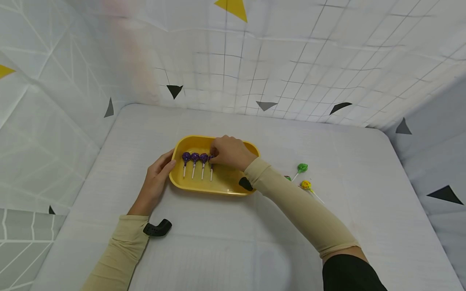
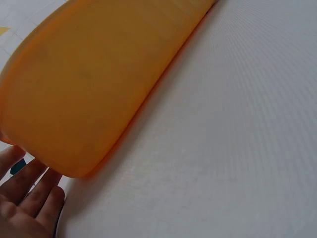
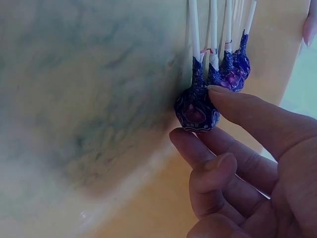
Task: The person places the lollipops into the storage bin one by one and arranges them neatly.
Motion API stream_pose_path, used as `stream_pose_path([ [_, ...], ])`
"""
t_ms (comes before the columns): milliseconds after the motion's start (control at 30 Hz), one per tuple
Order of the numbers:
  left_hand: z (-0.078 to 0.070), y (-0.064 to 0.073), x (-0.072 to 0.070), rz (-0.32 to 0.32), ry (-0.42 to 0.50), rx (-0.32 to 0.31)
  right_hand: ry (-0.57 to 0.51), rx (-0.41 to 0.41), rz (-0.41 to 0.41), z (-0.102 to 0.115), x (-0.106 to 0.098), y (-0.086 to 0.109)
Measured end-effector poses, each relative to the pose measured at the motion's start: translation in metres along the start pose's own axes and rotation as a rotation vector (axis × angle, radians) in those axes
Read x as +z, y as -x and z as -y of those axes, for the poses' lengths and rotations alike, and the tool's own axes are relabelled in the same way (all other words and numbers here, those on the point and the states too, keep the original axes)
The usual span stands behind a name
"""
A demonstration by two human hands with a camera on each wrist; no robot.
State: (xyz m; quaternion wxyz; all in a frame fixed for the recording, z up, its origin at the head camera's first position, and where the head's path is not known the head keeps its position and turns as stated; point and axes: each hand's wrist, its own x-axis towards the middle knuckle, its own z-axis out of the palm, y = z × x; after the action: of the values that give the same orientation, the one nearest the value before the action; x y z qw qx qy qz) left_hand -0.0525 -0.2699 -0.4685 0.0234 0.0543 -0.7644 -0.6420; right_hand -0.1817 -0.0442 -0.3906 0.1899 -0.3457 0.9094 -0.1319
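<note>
Inside the yellow tray (image 1: 229, 181), the right hand (image 1: 231, 152) pinches a purple lollipop (image 3: 194, 110) beside three other lollipops (image 1: 195, 157). The left hand (image 1: 155, 178) touches the tray's left end with nearly straight fingers.

Right sleeve (image 1: 302, 210) partly hides a lollipop (image 1: 287, 178) (wrist views crop the tray (image 2: 94, 84)).

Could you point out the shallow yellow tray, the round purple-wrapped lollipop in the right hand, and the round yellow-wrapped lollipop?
Shallow yellow tray with rounded corners (image 1: 226, 178): head view, bare floor inside.
Round purple-wrapped lollipop (image 3: 194, 113): right wrist view, wrapped head.
Round yellow-wrapped lollipop (image 1: 306, 184): head view, wrapped head.
</note>
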Motion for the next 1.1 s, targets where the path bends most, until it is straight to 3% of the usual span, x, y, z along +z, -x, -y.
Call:
stream_pose_path([
  [567,0.002,-0.001,0.000,0.004,-0.020,0.006,-0.018,0.016,-0.054,-0.006,-0.010,0.007],
  [1100,0.002,0.000,0.000,0.010,-0.010,-0.001,-0.078,0.021,-0.111,-0.023,-0.025,0.034],
])
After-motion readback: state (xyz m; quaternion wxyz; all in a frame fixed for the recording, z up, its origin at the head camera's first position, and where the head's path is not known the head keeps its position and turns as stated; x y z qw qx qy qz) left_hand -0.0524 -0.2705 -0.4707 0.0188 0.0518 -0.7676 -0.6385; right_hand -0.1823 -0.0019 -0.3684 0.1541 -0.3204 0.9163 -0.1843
